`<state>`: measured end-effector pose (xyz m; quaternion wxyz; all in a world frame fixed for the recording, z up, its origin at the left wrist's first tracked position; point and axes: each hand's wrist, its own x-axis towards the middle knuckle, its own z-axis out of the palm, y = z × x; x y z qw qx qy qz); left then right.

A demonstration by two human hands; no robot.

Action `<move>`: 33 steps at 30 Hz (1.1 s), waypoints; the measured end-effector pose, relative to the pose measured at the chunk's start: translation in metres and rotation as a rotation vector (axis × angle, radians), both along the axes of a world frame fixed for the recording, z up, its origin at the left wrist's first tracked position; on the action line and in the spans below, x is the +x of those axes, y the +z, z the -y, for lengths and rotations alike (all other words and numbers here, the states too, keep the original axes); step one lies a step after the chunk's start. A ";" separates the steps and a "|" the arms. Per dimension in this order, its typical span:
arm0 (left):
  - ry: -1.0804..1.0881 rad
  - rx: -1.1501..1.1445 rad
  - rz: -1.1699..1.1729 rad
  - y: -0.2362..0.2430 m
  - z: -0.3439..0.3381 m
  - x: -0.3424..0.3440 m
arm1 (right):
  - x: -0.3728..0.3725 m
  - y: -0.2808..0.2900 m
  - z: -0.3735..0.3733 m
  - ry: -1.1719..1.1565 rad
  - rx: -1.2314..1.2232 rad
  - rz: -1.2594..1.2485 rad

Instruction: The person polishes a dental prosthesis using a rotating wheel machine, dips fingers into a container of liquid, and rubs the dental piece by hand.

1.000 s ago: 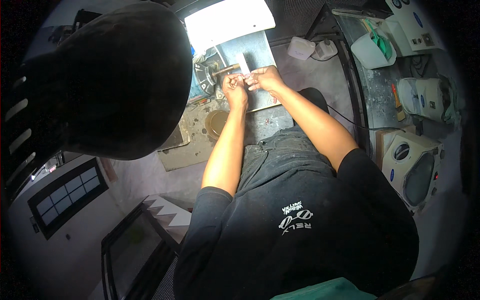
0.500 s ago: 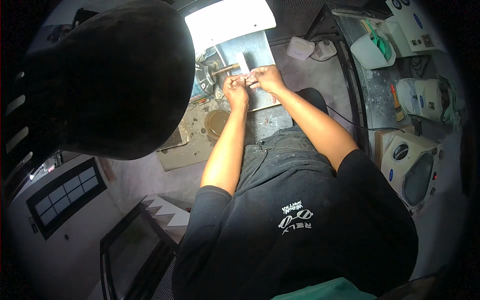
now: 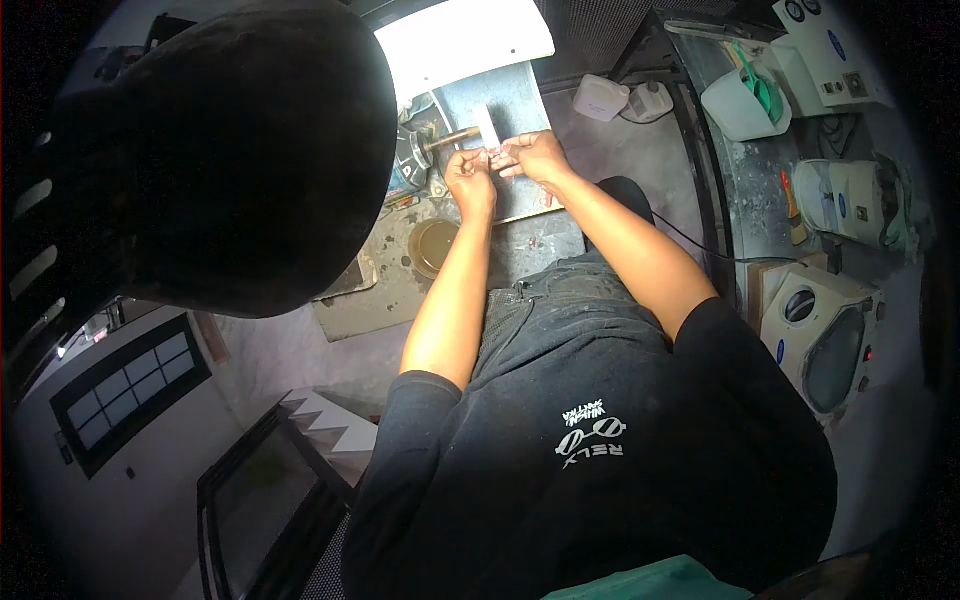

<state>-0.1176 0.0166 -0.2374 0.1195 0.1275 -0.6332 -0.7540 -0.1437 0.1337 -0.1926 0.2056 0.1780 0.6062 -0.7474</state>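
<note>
Reaching fwd, L hand & R hand meet, grips prob. pinched on small pinkish pc.

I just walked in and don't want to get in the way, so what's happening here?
A person has the left hand and right hand close together, fingertips nearly meeting, just below a narrow white wheel. They seem to pinch something small, too small to make out. The wheel sits at the end of a brass-coloured shaft over a grey metal tray. A brown bowl stands to the left of the left forearm.
</note>
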 end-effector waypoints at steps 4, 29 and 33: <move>-0.001 0.133 0.065 0.003 0.000 0.000 | -0.002 0.003 -0.002 0.039 0.004 0.043; -0.028 0.385 0.417 0.007 0.011 -0.026 | -0.026 -0.018 -0.004 0.106 -0.200 0.235; -0.020 0.381 0.449 0.009 0.009 -0.026 | -0.024 -0.012 -0.007 0.089 -0.201 0.241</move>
